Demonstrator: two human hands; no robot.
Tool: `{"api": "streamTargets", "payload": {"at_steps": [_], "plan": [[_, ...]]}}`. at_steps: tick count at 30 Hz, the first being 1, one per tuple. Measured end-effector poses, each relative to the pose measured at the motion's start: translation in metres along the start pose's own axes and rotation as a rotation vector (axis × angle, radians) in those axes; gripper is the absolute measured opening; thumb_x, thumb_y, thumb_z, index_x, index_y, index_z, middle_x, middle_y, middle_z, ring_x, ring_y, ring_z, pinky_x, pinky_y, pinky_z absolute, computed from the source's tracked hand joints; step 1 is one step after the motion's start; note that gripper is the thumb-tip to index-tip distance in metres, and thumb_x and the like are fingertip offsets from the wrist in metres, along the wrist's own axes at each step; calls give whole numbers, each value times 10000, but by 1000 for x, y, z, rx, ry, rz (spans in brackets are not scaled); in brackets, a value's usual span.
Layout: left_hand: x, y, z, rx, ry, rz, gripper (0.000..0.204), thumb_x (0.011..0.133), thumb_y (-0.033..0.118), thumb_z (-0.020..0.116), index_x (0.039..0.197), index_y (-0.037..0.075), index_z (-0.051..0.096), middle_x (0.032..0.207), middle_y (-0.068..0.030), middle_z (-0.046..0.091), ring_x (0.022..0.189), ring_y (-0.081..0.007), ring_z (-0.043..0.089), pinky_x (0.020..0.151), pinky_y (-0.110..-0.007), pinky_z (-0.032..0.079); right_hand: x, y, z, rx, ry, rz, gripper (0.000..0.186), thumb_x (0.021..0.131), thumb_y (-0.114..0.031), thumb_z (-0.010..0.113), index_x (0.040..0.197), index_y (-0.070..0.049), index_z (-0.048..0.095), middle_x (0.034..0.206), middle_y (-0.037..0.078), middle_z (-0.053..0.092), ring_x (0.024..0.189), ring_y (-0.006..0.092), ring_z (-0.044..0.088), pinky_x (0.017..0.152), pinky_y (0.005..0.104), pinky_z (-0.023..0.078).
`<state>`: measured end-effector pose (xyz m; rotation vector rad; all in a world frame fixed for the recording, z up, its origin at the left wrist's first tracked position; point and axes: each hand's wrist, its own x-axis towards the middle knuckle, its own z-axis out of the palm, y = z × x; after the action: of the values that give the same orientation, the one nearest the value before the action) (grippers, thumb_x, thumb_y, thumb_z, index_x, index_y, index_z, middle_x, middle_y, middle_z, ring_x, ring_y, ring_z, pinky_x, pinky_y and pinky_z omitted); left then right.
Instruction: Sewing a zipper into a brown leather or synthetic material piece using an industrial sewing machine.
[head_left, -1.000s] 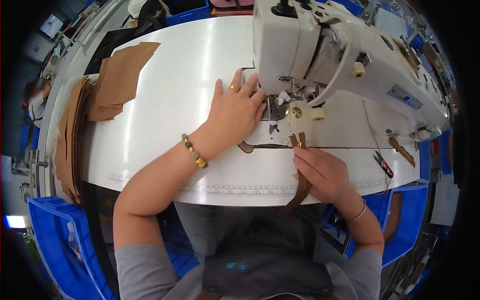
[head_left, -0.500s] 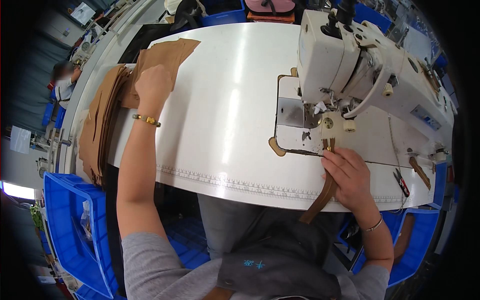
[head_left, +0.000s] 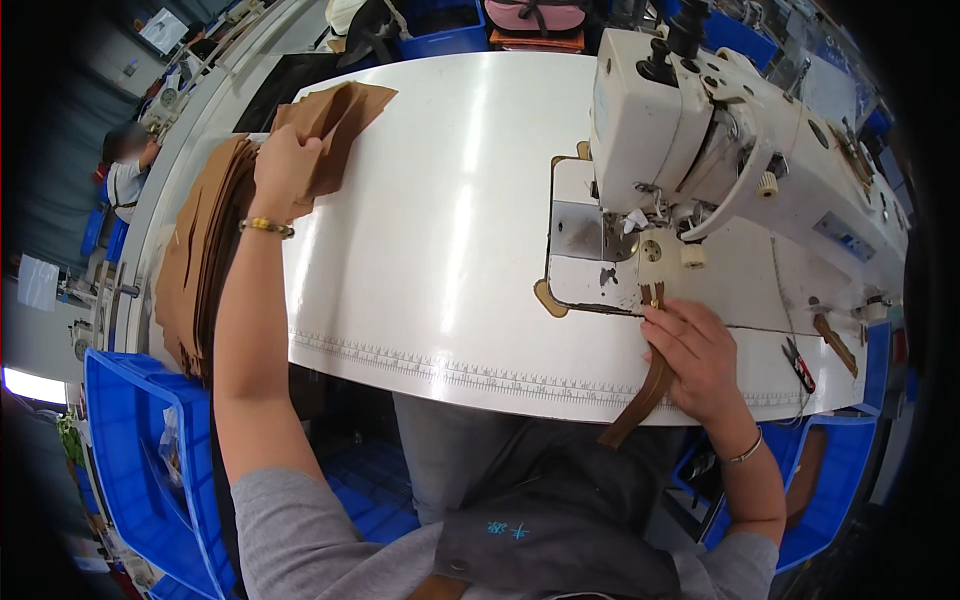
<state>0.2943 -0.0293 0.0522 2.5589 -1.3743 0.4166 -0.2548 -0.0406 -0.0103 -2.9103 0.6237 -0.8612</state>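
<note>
At the far left of the white table, my left hand point(head_left: 287, 168) has its fingers closed on a brown fabric piece point(head_left: 345, 118), whose surface buckles into a fold above the hand. How many layers it grips is hidden. Beside it leans a thick stack of brown fabric pieces point(head_left: 200, 255). My right hand point(head_left: 698, 355) pinches a brown zipper point(head_left: 640, 405) near its top end, where a gold-coloured slider shows. The zipper's tape runs down past the table's front edge. Its top end lies just in front of the sewing machine's needle area.
A white sewing machine point(head_left: 750, 140) stands at the right over a metal plate point(head_left: 580, 235). Red-handled thread snips point(head_left: 800, 366) and a brown strip point(head_left: 837, 345) lie near the right edge. A ruler tape point(head_left: 470, 379) follows the front edge. Blue bins point(head_left: 150, 470) flank the table.
My left hand has drawn slightly left and its fabric has folded up. My right hand and the zipper have stayed nearly in place.
</note>
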Motion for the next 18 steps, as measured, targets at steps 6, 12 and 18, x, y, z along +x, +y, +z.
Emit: {"api": "streamTargets", "payload": {"at_steps": [6,12,18], "plan": [[-82,26,-39,-1664,-644,-338,410,1134,235,389,1389,-39,556,1169,-188,747,1046,-303,771,738,-347,673,-2,0,-2,-32,-6,-6,324,820,-189,800,1106,-50,738,1206,78,746,1207,302,668,1059,490,517],[-200,82,-48,-1219,-1175,-287,428,1051,118,474,1437,-59,528,1162,-118,742,969,-237,776,727,-292,648,-3,-5,-3,-52,-37,-69,353,800,-147,757,1138,-49,734,1099,79,731,1133,294,685,1049,489,527],[-204,127,-64,-809,-1144,335,204,938,82,676,1111,-23,704,768,-137,736,708,-188,738,688,-323,583,16,-10,-14,18,-210,-187,369,799,-112,698,1158,-30,719,991,90,686,1025,288,684,956,439,582]]}}
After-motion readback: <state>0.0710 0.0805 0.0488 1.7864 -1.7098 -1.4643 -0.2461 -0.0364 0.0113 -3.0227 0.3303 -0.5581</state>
